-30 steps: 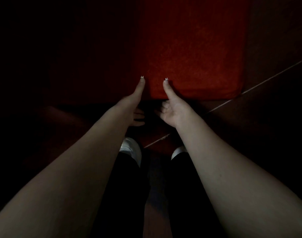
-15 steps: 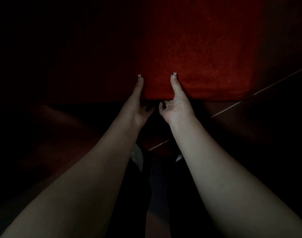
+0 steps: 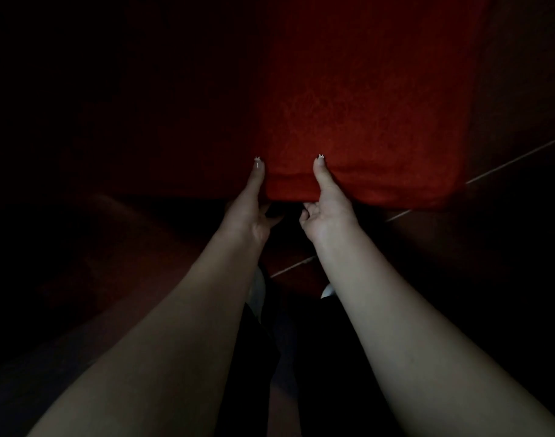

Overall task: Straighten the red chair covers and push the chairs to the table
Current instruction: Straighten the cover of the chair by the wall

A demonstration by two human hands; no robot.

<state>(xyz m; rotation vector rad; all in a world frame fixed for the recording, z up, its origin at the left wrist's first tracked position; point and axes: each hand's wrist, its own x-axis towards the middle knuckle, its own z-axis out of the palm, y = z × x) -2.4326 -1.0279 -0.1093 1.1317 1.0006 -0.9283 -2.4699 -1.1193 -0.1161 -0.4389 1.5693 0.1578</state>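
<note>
At the hem, left hand (image 3: 247, 212) and right hand (image 3: 328, 216) pinch the fuzzy red cover (image 3: 364, 121)

Left hand (image 3: 249, 212) and right hand (image 3: 328, 216) sit mid-frame, with bare forearms running to the bottom corners. The left thumbnail (image 3: 257, 163) and right thumbnail (image 3: 320, 161) are longish, each with a small white ornament at the tip. Black trousers (image 3: 254, 357) lower centre. White left shoe (image 3: 257, 287) and white right shoe (image 3: 327, 291), mostly hidden by the forearms.
</note>
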